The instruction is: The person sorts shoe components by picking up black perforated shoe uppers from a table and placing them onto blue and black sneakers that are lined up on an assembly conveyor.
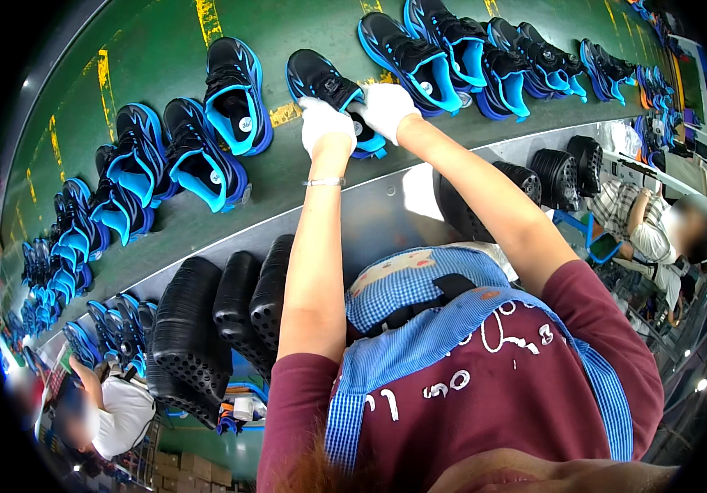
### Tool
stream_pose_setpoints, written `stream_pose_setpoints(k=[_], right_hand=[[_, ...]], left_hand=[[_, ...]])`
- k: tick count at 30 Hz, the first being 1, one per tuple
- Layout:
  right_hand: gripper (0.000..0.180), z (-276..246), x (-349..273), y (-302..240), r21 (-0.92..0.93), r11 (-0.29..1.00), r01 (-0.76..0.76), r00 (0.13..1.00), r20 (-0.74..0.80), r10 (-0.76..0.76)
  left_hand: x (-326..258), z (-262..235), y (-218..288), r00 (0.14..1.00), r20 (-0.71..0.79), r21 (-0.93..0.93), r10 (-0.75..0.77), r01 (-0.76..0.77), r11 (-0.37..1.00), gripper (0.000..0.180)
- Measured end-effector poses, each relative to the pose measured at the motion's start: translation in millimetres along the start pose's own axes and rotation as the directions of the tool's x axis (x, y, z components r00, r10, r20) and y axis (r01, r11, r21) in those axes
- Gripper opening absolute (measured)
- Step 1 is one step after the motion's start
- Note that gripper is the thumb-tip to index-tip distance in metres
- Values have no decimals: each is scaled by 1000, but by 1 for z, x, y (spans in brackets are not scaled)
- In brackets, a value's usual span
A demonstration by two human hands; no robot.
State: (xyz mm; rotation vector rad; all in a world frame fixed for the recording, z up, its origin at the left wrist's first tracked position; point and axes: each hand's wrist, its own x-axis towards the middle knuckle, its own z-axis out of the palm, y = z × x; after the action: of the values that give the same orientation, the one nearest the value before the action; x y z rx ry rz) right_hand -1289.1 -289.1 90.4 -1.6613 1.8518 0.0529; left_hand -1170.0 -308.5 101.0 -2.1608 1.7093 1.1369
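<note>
A black sneaker (317, 72) with a bright blue sole and lining sits on the green conveyor belt (288, 177) in front of me, its toe pointing away. My left hand (328, 125), in a white glove, is closed on the left side of its heel opening. On the opposite side my right hand (388, 110), gloved too, grips the collar. A round white sticker shows inside the shoe between my hands; my fingertips are partly hidden. Just left of it stands a matching sneaker (235, 97), and to the right another sneaker (409, 62).
More black-and-blue sneakers (132, 156) line the belt both ways. Along the near metal edge stand stacks of black perforated shoe-shaped pieces (189, 320) and more such stacks (555, 179). One person (111, 411) sits at lower left, another person (657, 226) at right.
</note>
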Motion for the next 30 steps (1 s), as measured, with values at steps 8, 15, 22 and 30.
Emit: stream_pose_setpoints(k=[8, 15, 22, 30], right_hand=[[42, -5, -6, 4, 29, 999, -21, 1000, -14, 21], [42, -74, -135, 47, 93, 955, 281, 947, -191, -260], [26, -117, -285, 203, 144, 988, -59, 830, -542, 129], [27, -129, -388, 371, 263, 874, -409, 563, -681, 468]], left_hand=[[-2, 11, 0, 997, -80, 21, 17, -15, 1000, 82], [-54, 6, -10, 964, -246, 5, 103, -105, 994, 78], [-117, 74, -18, 654, -638, 75, 407, -474, 877, 68], [-82, 70, -42, 725, -461, 229, 511, -459, 858, 36]])
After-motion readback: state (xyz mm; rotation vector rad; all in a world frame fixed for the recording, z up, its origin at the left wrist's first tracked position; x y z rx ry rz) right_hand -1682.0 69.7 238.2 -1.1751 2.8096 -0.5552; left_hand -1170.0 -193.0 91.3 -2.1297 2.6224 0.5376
